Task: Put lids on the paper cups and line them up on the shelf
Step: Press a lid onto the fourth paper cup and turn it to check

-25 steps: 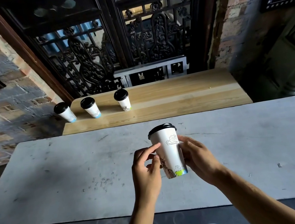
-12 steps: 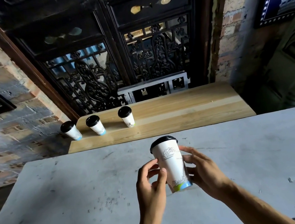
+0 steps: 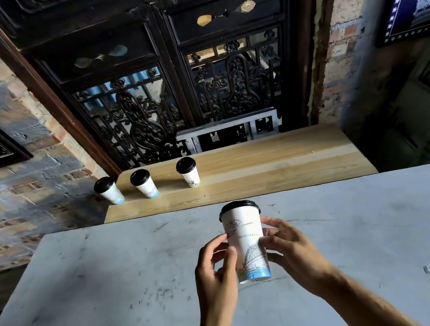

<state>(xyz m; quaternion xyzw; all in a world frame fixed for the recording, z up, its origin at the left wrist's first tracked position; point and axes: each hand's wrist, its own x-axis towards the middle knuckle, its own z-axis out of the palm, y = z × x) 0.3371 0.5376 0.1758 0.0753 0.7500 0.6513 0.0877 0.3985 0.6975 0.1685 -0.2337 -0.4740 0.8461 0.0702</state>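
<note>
Cup point(image 3: 246, 244) with black lid point(image 3: 238, 207), upright above grey table point(image 3: 88, 291), near its far edge.

Gripped between both hands: left hand point(image 3: 215, 270) with curled fingers and thumb against the left wall, right hand point(image 3: 294, 251) with fingers wrapped round the right wall. Contents hidden under the lid. Printed with a line-drawn bridge, a cloud and a blue band at the base; small lettering, unreadable. On wooden shelf point(image 3: 265, 172), toward its left end, three lidded cups in a row: left cup point(image 3: 109, 191) at the left edge, middle cup point(image 3: 144, 183), right cup point(image 3: 188, 172).
</note>
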